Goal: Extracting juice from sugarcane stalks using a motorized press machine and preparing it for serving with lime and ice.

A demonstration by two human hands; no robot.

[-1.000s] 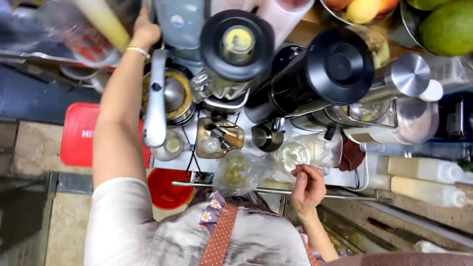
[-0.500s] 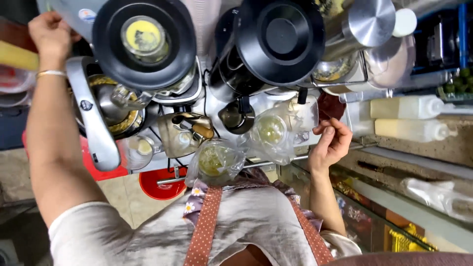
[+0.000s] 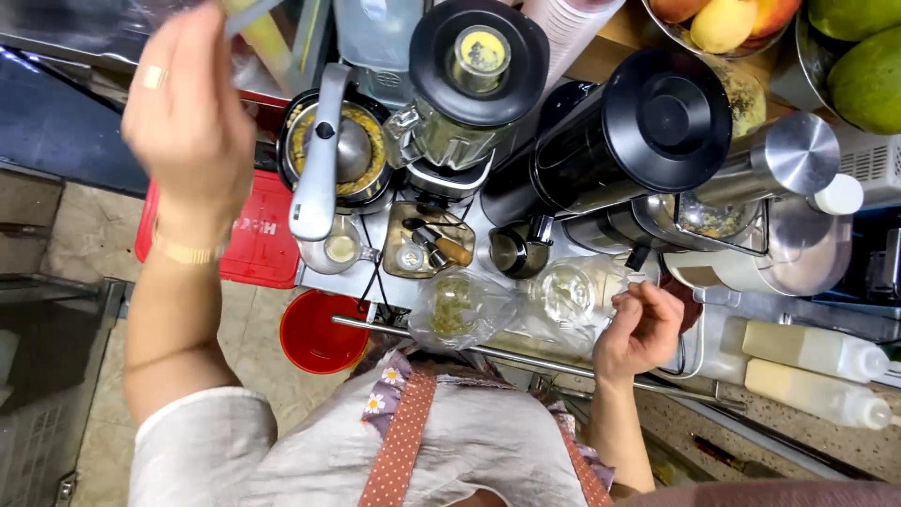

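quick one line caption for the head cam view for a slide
Over a crowded juice counter, the left hand is raised by a citrus press while the right hand touches a clear plastic cup.

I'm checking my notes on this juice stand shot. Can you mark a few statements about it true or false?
1. The left hand is raised and wears a ring and a bracelet. True.
2. The right hand grips the blender jug. False: it is by a clear plastic bag at the counter edge.
3. A red bucket stands on the floor. True.
4. The blender jug has no lid. False: a black lid covers it.
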